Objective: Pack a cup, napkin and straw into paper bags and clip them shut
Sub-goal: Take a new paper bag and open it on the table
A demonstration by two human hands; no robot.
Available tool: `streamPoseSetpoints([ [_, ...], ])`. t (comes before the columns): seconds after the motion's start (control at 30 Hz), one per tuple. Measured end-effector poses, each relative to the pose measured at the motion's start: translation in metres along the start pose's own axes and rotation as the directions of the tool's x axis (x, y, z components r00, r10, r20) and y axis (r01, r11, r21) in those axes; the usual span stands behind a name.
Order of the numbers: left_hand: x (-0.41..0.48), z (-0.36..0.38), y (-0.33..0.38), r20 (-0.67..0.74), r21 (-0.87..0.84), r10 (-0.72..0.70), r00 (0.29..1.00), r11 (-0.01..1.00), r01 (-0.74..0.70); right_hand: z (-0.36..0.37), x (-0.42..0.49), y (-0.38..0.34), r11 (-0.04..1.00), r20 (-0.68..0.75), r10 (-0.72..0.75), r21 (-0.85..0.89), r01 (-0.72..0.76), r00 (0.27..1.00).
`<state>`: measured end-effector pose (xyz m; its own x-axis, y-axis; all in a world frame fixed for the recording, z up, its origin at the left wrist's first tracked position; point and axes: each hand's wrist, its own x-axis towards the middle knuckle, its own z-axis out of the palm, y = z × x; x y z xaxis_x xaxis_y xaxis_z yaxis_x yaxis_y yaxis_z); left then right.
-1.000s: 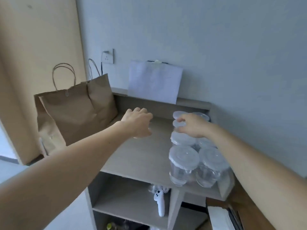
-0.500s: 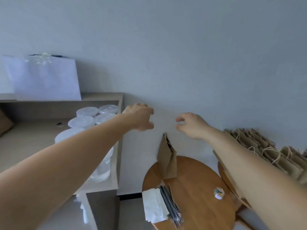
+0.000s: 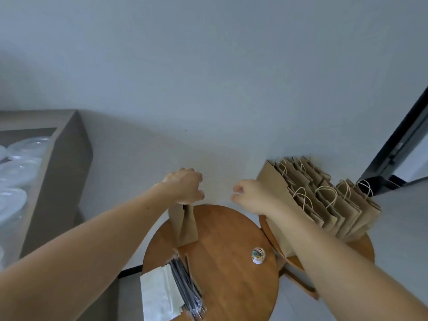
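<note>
A brown paper bag (image 3: 185, 225) stands folded narrow at the back of a round wooden table (image 3: 231, 269). My left hand (image 3: 185, 186) is at the bag's top edge with its fingers curled round it. My right hand (image 3: 250, 195) hovers to the right of the bag, apart from it, fingers curled with nothing seen in them. White napkins (image 3: 157, 295) and a bundle of dark wrapped straws (image 3: 187, 288) lie at the table's front left. A small jar of coloured clips (image 3: 258, 255) stands right of centre. Lidded clear cups (image 3: 16, 172) sit on the shelf at far left.
A row of several folded paper bags with twine handles (image 3: 324, 205) leans against the wall on a second wooden table (image 3: 364, 249) to the right. A grey shelf unit (image 3: 62, 172) stands on the left. A dark door frame (image 3: 398, 149) is at the far right.
My view has swung right from the shelf to the round table. Both hands left the cups and moved over; my left hand has come down onto the standing bag's top.
</note>
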<state>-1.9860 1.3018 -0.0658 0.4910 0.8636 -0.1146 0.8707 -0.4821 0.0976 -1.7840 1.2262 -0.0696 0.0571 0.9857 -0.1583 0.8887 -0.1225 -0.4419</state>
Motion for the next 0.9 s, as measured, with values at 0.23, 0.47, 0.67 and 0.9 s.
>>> streamPoseSetpoints([
  [0.23, 0.047, 0.043, -0.045, 0.115, -0.032, -0.144, 0.983, 0.988, 0.148, 0.050, 0.088, 0.007, 0.999, 0.156, -0.022, -0.031, 0.027, 0.987],
  [0.47, 0.069, 0.086, -0.064, 0.175, -0.097, -0.362, 0.915, 0.919, 0.382, 0.110, 0.177, 0.009, 0.991, 0.278, -0.127, 0.005, 0.131, 0.952],
  [0.67, 0.064, 0.120, -0.067, 0.232, -0.139, -0.541, 0.808, 0.804, 0.578, 0.158, 0.235, 0.021, 0.976, 0.443, -0.217, 0.069, 0.208, 0.870],
  [0.9, 0.053, 0.144, -0.057, 0.277, -0.155, -0.640, 0.717, 0.707, 0.690, 0.198, 0.263, 0.026, 0.974, 0.393, -0.213, 0.014, 0.225, 0.894],
])
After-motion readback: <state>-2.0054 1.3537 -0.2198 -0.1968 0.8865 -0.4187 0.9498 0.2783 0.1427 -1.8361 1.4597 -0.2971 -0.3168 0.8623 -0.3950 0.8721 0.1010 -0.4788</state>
